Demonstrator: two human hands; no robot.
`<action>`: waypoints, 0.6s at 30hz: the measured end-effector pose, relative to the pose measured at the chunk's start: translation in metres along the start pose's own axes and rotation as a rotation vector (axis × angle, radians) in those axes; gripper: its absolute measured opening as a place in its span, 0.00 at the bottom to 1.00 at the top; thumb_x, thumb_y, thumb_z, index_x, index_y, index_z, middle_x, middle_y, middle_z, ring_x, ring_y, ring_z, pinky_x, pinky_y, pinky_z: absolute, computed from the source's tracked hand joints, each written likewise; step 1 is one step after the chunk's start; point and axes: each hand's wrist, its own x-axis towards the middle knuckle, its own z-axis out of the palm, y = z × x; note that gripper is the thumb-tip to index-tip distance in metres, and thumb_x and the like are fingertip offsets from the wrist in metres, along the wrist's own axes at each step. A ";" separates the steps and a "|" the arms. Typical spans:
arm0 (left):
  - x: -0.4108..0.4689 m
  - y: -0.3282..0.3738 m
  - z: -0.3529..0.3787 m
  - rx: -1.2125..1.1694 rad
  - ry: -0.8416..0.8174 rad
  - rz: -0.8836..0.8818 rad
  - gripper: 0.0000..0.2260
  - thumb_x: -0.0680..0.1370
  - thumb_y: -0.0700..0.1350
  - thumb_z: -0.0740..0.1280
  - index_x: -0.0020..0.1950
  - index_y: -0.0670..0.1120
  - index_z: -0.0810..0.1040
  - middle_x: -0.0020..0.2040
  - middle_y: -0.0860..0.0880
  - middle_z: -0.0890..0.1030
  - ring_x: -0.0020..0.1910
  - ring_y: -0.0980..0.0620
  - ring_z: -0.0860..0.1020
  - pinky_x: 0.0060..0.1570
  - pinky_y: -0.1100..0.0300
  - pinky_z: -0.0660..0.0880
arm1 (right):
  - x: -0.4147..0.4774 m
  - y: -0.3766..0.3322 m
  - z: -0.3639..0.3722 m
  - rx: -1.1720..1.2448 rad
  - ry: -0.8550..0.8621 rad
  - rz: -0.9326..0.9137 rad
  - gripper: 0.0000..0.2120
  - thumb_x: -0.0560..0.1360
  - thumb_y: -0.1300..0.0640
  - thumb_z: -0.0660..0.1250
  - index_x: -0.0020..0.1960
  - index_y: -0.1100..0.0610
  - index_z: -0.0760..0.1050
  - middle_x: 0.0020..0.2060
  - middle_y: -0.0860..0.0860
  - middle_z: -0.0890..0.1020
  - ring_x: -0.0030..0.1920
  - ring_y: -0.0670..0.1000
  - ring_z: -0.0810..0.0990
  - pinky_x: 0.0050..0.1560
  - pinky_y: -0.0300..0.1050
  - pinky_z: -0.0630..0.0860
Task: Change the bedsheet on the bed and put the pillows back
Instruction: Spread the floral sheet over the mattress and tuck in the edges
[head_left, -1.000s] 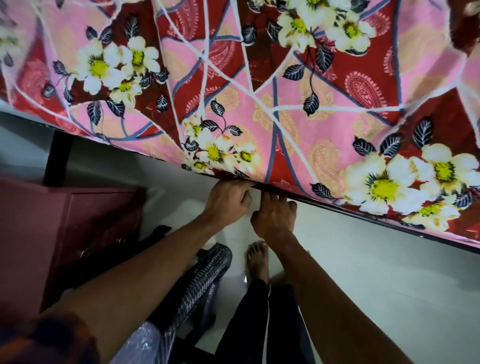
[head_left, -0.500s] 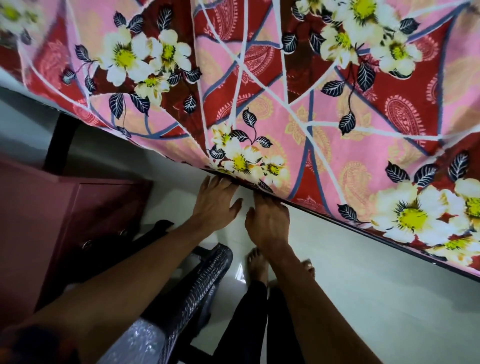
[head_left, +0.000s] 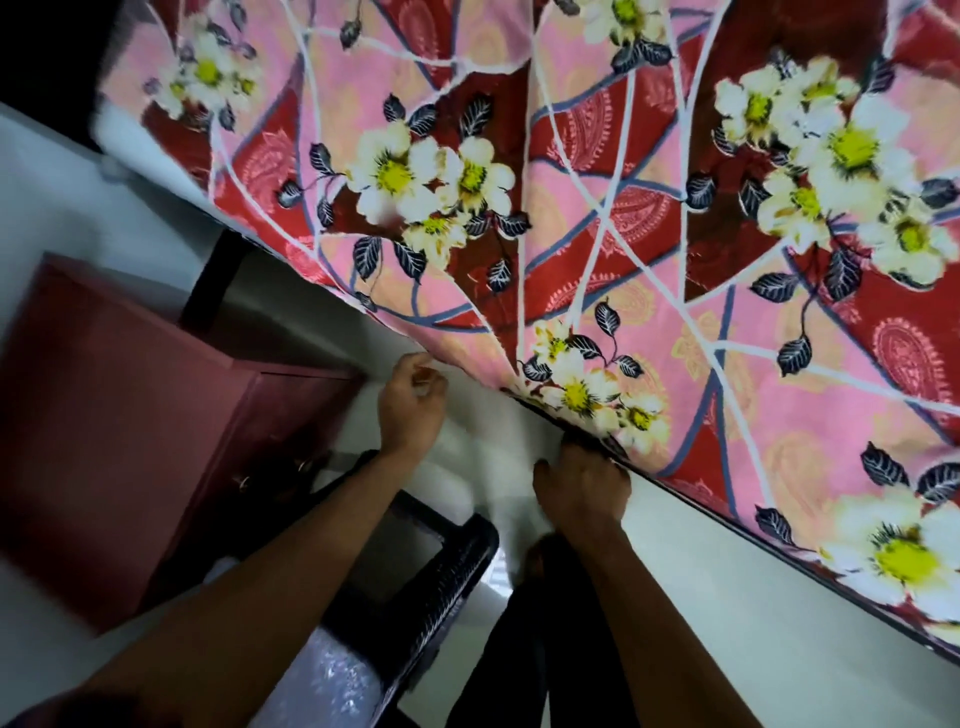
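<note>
Bedsheet (head_left: 623, 260) tucking is progressing: your left hand (head_left: 410, 405) is sliding aside, pinching the hem; your right hand (head_left: 582, 488) is pushing underneath, fingers hidden.

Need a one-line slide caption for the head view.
Right hand at the floral bedsheet hem, left hand beside it, maroon cabinet nearby.

A floral bedsheet (head_left: 623, 218) covers the bed, draping over its edge (head_left: 727, 525).

Dim indoor light, motion blur throughout, wide-angle bending at edges, dark corners
</note>
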 end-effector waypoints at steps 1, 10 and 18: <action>0.014 0.002 -0.009 -0.041 0.017 -0.064 0.12 0.76 0.41 0.69 0.60 0.43 0.79 0.49 0.46 0.83 0.46 0.48 0.80 0.44 0.75 0.71 | -0.005 -0.008 -0.003 0.010 -0.020 -0.036 0.20 0.76 0.42 0.61 0.60 0.54 0.79 0.51 0.54 0.84 0.52 0.58 0.83 0.55 0.51 0.77; 0.146 0.040 -0.078 -0.495 0.212 -0.523 0.14 0.81 0.48 0.61 0.37 0.47 0.74 0.29 0.47 0.74 0.22 0.51 0.72 0.25 0.62 0.68 | 0.020 -0.116 -0.034 0.188 -0.200 -0.559 0.19 0.81 0.47 0.58 0.70 0.47 0.74 0.62 0.47 0.81 0.62 0.51 0.79 0.61 0.46 0.73; 0.185 0.008 -0.096 -0.158 0.358 -0.573 0.18 0.78 0.55 0.60 0.52 0.43 0.83 0.50 0.38 0.84 0.50 0.37 0.82 0.51 0.45 0.80 | 0.102 -0.232 -0.108 0.334 0.209 -0.892 0.19 0.72 0.53 0.59 0.58 0.54 0.82 0.50 0.52 0.84 0.51 0.56 0.81 0.51 0.48 0.78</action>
